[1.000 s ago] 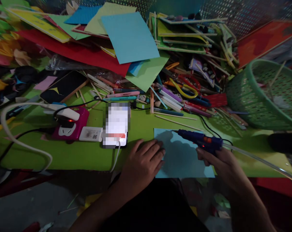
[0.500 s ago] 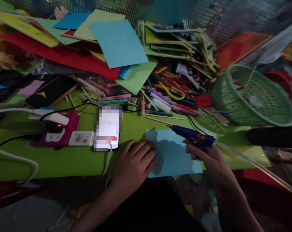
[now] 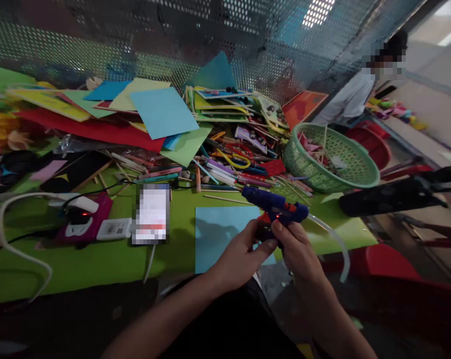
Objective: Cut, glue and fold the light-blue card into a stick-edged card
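Note:
A dark blue hot glue gun with an orange-red switch and a small red light is held above the table, its nozzle towards the left. My right hand is closed round its handle. My left hand is also closed on the glue gun, its fingers at the trigger and lower handle. A curved, translucent glue stick sticks out of the gun's rear. Below the hands, a light blue sheet of paper lies flat at the table's front edge, partly hidden by my left hand.
Left of the sheet are a lit phone on a cable and a magenta power strip. Pens and scissors pile up behind, with coloured paper. A green basket stands right. A person is at the far right.
My left hand has left the blue sheet and taken hold of the glue gun. The gun has come slightly left. My view has tilted up, showing the mesh wall and a person.

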Motion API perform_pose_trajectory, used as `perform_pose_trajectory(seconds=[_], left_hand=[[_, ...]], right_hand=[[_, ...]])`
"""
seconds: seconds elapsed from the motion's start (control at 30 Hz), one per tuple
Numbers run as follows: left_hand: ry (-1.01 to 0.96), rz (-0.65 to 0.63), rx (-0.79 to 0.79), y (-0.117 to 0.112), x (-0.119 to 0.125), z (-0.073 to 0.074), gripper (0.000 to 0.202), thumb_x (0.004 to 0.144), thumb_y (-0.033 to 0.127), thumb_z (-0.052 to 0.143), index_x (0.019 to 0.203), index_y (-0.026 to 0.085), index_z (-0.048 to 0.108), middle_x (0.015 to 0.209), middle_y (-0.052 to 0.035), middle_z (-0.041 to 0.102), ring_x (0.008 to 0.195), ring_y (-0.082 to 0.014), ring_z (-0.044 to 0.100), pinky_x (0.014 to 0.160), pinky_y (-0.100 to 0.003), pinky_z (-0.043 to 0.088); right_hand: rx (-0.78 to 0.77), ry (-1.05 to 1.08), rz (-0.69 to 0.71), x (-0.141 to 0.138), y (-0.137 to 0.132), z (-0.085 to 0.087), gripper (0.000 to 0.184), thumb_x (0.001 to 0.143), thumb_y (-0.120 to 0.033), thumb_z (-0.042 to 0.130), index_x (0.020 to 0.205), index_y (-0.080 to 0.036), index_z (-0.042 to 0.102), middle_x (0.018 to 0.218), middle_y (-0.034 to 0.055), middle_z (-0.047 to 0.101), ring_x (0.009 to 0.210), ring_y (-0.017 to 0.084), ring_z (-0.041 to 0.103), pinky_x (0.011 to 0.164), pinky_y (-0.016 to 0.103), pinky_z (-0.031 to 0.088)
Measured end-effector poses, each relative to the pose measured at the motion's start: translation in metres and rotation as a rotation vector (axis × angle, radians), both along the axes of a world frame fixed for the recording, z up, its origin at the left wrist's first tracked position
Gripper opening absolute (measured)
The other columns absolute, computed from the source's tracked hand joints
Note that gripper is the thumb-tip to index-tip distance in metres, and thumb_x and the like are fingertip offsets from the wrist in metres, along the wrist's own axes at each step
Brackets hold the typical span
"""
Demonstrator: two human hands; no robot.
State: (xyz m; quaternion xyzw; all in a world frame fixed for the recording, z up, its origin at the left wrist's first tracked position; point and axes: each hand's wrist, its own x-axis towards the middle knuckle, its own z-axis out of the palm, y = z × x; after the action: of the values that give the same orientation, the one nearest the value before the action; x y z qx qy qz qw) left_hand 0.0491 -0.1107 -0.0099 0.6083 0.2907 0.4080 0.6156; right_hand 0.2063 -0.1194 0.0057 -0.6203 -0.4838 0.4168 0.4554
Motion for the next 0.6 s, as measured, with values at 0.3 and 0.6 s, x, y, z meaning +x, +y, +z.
perform_pose_trajectory(seconds=[0.3, 0.6], left_hand=[[-0.065, -0.014, 0.073, 0.003, 0.014, -0.012, 0.045, 0.106, 0.035, 0.053, 0.149, 0.022, 0.048, 0.145, -0.0112, 0.063, 0.136, -0.0255, 0.057, 0.117, -0.045, 0.047], [-0.02, 0.018, -0.144, 0.004, 0.019, -0.014, 0.037, 0.102, 0.039, 0.055, 0.131, 0.017, 0.059, 0.104, -0.0072, 0.07, 0.096, -0.0226, 0.067, 0.092, -0.036, 0.053]], right_hand=[[0.215, 0.237, 0.083, 0.007, -0.005, 0.004, 0.046, 0.084, -0.058, 0.077, 0.121, -0.03, 0.074, 0.12, 0.0076, 0.072, 0.118, 0.031, 0.064, 0.1, 0.044, 0.052], [0.411, 0.568, -0.173, 0.021, -0.004, 0.008, 0.032, 0.077, -0.044, 0.083, 0.104, -0.028, 0.078, 0.083, 0.0021, 0.065, 0.066, 0.016, 0.055, 0.063, 0.031, 0.05]])
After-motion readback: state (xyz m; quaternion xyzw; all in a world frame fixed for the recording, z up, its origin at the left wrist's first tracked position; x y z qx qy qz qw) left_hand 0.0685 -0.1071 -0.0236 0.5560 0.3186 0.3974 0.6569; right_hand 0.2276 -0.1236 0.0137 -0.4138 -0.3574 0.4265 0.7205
